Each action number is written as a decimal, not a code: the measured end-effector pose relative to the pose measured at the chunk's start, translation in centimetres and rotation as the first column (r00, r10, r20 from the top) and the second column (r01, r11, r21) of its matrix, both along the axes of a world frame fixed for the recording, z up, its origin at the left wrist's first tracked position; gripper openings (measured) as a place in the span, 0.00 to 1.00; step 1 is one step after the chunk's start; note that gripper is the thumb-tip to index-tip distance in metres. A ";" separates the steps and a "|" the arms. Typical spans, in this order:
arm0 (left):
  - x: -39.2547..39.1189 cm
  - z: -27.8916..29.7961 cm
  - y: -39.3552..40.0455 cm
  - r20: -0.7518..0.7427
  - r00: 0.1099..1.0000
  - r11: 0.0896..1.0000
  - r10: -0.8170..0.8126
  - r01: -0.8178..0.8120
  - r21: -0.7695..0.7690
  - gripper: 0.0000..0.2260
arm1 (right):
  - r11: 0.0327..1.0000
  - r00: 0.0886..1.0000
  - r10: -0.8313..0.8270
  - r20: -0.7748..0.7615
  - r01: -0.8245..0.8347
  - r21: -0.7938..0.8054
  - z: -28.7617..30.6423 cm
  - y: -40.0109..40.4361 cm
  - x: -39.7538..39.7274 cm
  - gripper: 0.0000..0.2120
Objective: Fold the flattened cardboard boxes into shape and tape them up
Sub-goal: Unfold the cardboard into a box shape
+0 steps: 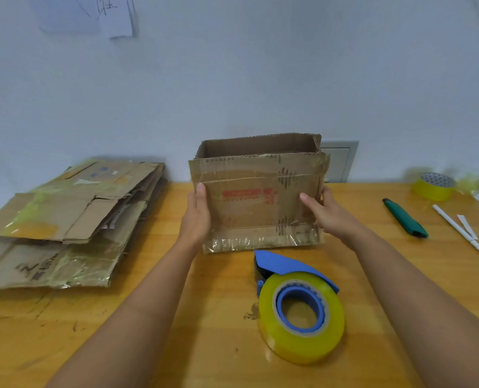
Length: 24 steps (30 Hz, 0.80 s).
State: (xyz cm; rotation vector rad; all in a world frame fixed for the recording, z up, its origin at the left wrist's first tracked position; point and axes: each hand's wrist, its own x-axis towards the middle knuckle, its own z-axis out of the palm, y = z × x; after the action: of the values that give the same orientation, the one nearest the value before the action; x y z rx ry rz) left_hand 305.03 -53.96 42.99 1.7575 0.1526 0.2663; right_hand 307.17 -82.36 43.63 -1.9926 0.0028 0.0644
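Observation:
An opened brown cardboard box (256,197) stands upright on the wooden table (176,317), its top open and old tape on its front. My left hand (196,217) grips its left side, thumb on the front face. My right hand (323,212) grips its right side, thumb on the front and fingers round the edge. A blue tape dispenser (297,301) with a yellowish roll lies just in front of the box. A stack of flattened cardboard boxes (62,219) lies at the left.
At the right lie a green utility knife (405,218), a white pen (458,228) and a second tape roll (433,186). A wall stands close behind the table, with a grey wall plate (339,161) behind the box.

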 end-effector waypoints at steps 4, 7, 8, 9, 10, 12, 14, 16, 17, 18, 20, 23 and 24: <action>-0.1 0.3 -0.2 -0.026 1.000 0.999 -0.003 0.004 0.034 0.36 | 0.994 0.998 -0.014 0.057 0.020 -0.111 -0.8 0.1 -0.3 0.33; -0.2 2.2 -0.5 -0.055 0.998 0.997 0.008 -0.012 -0.073 0.30 | 0.978 0.994 -0.030 0.109 0.052 -0.201 -1.1 0.4 -0.5 0.32; -0.2 3.2 -0.5 -0.077 0.997 0.994 0.020 -0.028 -0.107 0.28 | 0.973 0.992 -0.028 0.120 0.054 -0.223 -1.2 0.6 -0.5 0.32; -0.1 4.0 -0.4 -0.098 0.995 0.991 0.023 -0.036 -0.131 0.29 | 0.971 0.993 -0.021 0.119 0.049 -0.234 -1.3 0.6 -0.5 0.32; 0.1 4.6 -0.2 -0.115 0.993 0.988 0.015 -0.033 -0.154 0.32 | 0.976 0.995 -0.014 0.100 0.036 -0.213 -1.4 0.7 -0.6 0.31; 0.5 4.9 0.2 -0.152 0.988 0.987 0.006 -0.030 -0.156 0.43 | 0.996 0.999 -0.015 0.029 0.017 -0.083 -0.9 0.6 -0.7 0.25; 0.7 4.8 0.4 -0.160 0.986 0.990 0.039 -0.060 -0.129 0.51 | 0.998 0.999 -0.051 0.001 0.051 0.048 0.4 0.3 -0.7 0.29; 0.8 5.1 0.5 -0.151 0.985 0.989 0.081 -0.098 -0.113 0.57 | 0.980 0.987 -0.153 0.045 0.145 0.133 2.0 0.0 -0.3 0.43; 0.9 5.2 0.6 -0.139 0.986 0.988 0.093 -0.108 -0.109 0.56 | 0.965 0.975 -0.209 0.080 0.193 0.179 2.9 0.0 -0.1 0.47; 1.0 5.4 0.7 -0.103 0.990 0.988 0.098 -0.109 -0.108 0.50 | 0.948 0.960 -0.253 0.120 0.222 0.229 3.6 0.0 0.2 0.47; 1.3 5.9 0.5 0.015 0.995 0.990 0.101 -0.099 -0.104 0.34 | 0.945 0.939 -0.265 0.218 0.208 0.253 4.5 0.3 0.5 0.42; 1.5 5.8 0.2 0.131 0.990 0.998 0.053 -0.050 -0.025 0.19 | 0.976 0.938 -0.173 0.300 0.123 0.178 4.7 1.2 0.4 0.31; 1.5 5.5 0.2 0.149 0.988 0.999 0.032 -0.033 0.000 0.16 | 0.980 0.936 -0.165 0.311 0.120 0.159 4.5 1.3 0.3 0.23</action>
State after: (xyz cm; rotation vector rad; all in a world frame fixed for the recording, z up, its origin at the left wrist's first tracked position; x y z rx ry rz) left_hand 306.55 -53.80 48.53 1.7312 0.0732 0.4203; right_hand 307.51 -81.01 48.17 -1.8383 -0.0669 -0.3486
